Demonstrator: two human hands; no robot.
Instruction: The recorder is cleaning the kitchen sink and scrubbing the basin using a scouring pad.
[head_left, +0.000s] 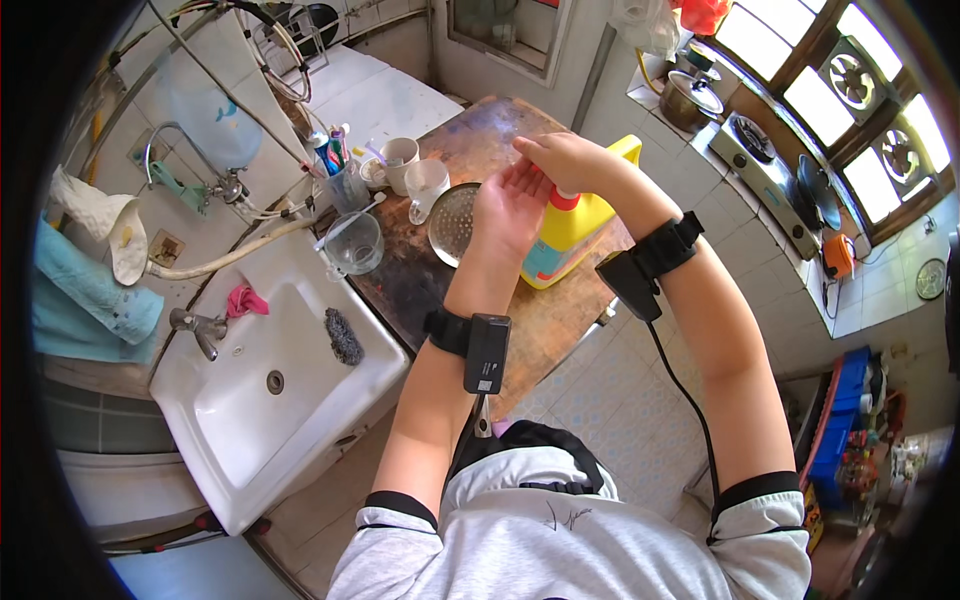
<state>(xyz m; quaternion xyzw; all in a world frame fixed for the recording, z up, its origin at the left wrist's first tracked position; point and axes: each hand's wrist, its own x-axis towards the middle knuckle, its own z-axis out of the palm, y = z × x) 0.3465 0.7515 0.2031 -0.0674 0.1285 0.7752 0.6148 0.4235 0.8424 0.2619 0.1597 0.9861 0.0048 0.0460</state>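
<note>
My left hand (514, 201) is held palm up over the wooden tabletop, with nothing visible on the palm. Close above its fingertips, my right hand (570, 161) bends over with its palm turned down; its underside is hidden. Just below the two hands stands a yellow plastic jug (574, 236) with a red cap (564, 199) and a handle at the far side. Whether the right hand touches the cap cannot be made out. A perforated metal skimmer (451, 225) lies left of my left wrist, partly covered by it.
A glass mug (355, 244) with a toothbrush across it, a clear cup (427, 186) and a white mug (400, 161) stand along the table's (495, 120) left side. The white washbasin (247, 405) adjoins it, holding a dark scrubber (343, 336). A gas stove (765, 176) sits at right.
</note>
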